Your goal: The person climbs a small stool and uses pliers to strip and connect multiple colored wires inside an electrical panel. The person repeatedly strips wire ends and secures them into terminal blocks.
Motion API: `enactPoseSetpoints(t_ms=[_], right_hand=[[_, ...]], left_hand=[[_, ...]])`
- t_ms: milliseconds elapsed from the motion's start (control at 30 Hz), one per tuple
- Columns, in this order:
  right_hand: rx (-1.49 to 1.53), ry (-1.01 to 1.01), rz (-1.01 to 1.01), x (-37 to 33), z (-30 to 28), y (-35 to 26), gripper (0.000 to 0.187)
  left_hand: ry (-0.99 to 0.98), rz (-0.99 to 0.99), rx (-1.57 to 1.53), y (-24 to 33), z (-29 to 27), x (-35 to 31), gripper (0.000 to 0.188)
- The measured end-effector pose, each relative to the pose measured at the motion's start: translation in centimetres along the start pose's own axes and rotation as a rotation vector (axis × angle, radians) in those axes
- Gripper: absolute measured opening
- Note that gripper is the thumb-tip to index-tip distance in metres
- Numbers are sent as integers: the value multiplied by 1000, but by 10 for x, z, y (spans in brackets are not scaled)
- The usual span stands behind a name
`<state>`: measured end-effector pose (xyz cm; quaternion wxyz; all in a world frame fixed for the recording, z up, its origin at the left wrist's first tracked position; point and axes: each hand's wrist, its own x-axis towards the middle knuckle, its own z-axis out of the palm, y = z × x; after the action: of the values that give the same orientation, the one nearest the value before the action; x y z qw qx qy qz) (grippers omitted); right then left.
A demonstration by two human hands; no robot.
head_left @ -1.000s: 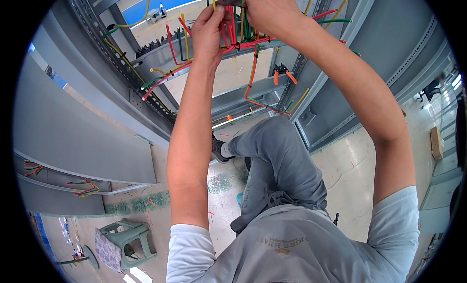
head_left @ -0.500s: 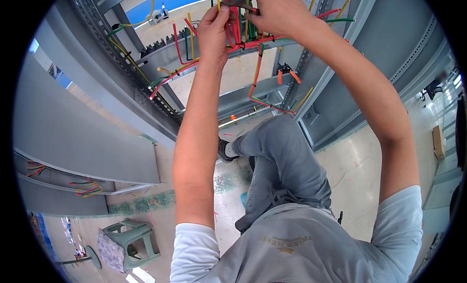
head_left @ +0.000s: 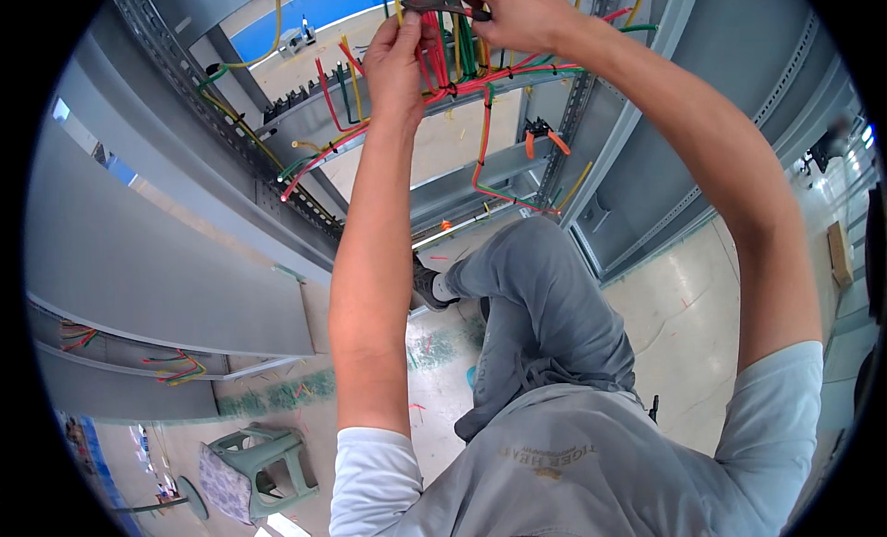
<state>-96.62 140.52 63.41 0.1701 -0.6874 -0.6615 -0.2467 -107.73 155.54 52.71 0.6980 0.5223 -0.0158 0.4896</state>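
Note:
At the top of the head view my left hand point(head_left: 395, 61) is closed, thumb and fingers pinched round a yellow wire point(head_left: 398, 5) whose end sticks up above them. My right hand point(head_left: 527, 18) grips dark-jawed pliers point(head_left: 434, 2) with a bit of red on the handle. Their jaws point left and lie right by my left fingertips. Whether the jaws touch the wire I cannot tell. Behind the hands rises a bundle of red wires point(head_left: 442, 57), with green wires point(head_left: 467, 52) beside it, tied to a crossbar of the grey cabinet frame.
Orange-handled pliers point(head_left: 547, 138) hang on the lower right of the frame. More cut wire ends stand at a slotted rail point(head_left: 242, 121) on the left. A grey panel point(head_left: 166, 260) fills the left side. Behind me are a green stool point(head_left: 282, 463) and wire scraps on the floor.
Both hands and the pliers have shifted slightly left. The pliers' handles, seen apart before, now appear closer together. The whole view has turned a little.

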Motion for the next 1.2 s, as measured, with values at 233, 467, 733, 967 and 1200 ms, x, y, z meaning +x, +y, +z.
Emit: enactPoseSetpoints(t_ms=[233, 467, 733, 967, 1200], right_hand=[[747, 378, -42, -23, -1, -40, 26], [1506, -206, 575, -165, 56, -69, 28], [1643, -325, 731, -266, 120, -50, 26], [1755, -340, 889, -304, 131, -38, 28], [1832, -316, 899, -322, 141, -40, 26]], left_hand=[[27, 16, 122, 3, 5, -12, 32], [-30, 216, 614, 3, 10, -39, 54], [206, 295, 799, -12, 57, -106, 66], [219, 344, 907, -26, 53, -87, 57], [291, 311, 959, -15, 48, -52, 54]])
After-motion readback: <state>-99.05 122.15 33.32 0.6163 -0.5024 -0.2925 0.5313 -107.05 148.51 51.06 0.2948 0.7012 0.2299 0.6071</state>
